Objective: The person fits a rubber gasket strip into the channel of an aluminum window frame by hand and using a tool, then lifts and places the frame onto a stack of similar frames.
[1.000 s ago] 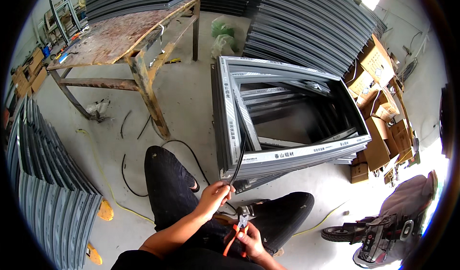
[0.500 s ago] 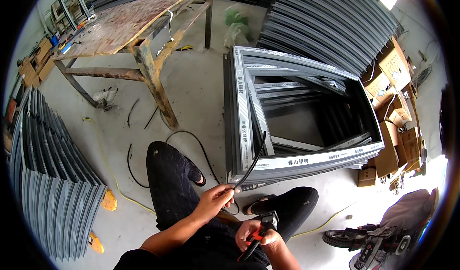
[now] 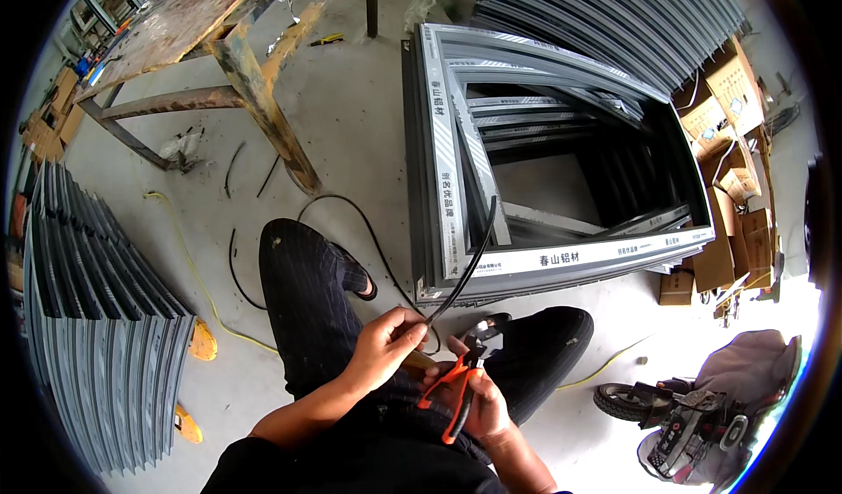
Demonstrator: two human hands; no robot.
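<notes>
Between the thumb and fingers of my left hand [image 3: 384, 349] is a black cord [image 3: 465, 281], closely pinched. Its free end rises up and right over the corner of the white-taped frame stack [image 3: 561, 257]; more of it loops on the floor to the left. Whether it is rubber or cable I cannot tell. My right hand [image 3: 484, 409] is wrapped round orange-handled cutters [image 3: 455, 389], whose handles are spread apart. Their dark head [image 3: 481, 341] points up, just right of my left fingers and the cord. Both hands are above my lap, between my knees.
Curved grey profiles [image 3: 105, 362] are stacked at the left, with yellow feet under them. A worn table [image 3: 167, 38] stands at far left. Cord offcuts [image 3: 234, 270] lie on the floor. Cardboard boxes [image 3: 735, 91] and a small wheeled vehicle [image 3: 680, 433] are at the right.
The cutters have turned upright and moved up closer to the cord, and their handles have spread. My left hand still pinches the cord. The whole view has tilted downward.
</notes>
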